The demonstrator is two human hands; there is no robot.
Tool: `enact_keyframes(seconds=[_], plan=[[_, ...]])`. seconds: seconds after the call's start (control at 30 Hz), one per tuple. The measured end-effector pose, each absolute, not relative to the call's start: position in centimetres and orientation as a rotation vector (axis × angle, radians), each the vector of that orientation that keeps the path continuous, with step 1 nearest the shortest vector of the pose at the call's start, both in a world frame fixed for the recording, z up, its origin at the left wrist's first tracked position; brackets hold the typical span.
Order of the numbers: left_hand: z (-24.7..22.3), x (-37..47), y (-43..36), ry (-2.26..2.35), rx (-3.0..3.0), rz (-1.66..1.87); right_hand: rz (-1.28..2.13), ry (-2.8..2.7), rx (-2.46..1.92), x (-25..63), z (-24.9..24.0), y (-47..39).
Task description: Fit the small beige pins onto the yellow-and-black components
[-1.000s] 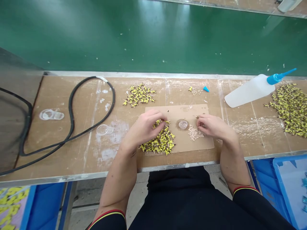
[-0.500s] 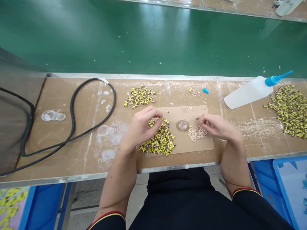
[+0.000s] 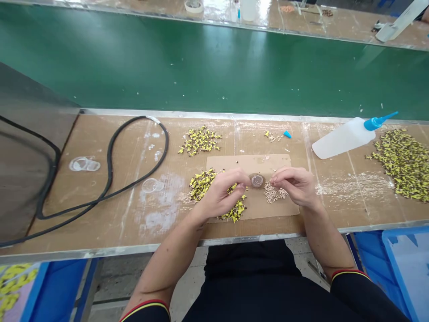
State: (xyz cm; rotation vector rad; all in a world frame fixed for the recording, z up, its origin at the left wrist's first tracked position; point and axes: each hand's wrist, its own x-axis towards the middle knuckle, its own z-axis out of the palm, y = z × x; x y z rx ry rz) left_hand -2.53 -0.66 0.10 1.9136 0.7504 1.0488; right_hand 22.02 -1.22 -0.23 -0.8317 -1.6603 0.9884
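My left hand [image 3: 225, 192] is over the near pile of small yellow-and-black pieces [image 3: 202, 182], its thumb and fingers pinched on something too small to make out. A small round clear dish [image 3: 257, 180] sits on the cardboard sheet [image 3: 264, 210], between my two hands. My right hand [image 3: 295, 184] is pinched too, just right of the dish, above a small heap of tiny pale pieces [image 3: 273, 193]; what its fingertips hold is hidden.
A black cable [image 3: 110, 165] loops on the left. Beyond the sheet lie more yellow pieces [image 3: 200, 140] and a blue cap [image 3: 287, 134]. A white bottle [image 3: 343, 137] and a large yellow pile [image 3: 404, 163] are at the right.
My left hand has moved right, from over the yellow pile towards the dish. My right hand has come slightly left, nearer the dish. The camera view has tilted up a little.
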Motion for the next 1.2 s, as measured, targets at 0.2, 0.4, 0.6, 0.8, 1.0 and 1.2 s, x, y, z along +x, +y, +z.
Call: enact_keyframes(seconds=[0.2, 0.4, 0.6, 0.8, 1.0, 1.2], plan=[[0.3, -0.9, -1.4, 0.698, 1.896, 1.031, 0.926, -1.675, -0.757, 20.5, -0.2, -1.7], [0.2, -0.4, -1.5, 0.618, 1.866, 1.058, 0.891, -1.756, -0.749, 19.8, -0.5, -2.1], [0.0, -0.6, -1.4, 0.690, 1.853, 1.019, 0.795, -1.811, -0.762, 19.8, -0.6, -2.2], [0.3, -0.6, -1.4, 0.706, 1.836, 0.985, 0.679, -1.888, -0.768, 19.8, 0.0, -2.2], [0.1, -0.4, -1.2, 0.741, 1.860, 0.921, 0.448, -2.014, -0.814, 19.9, 0.0, -2.1], [0.3, -0.7, -0.9, 0.791, 1.840, 0.910, 0.458, -2.082, -0.876, 21.0, 0.5, -1.7]])
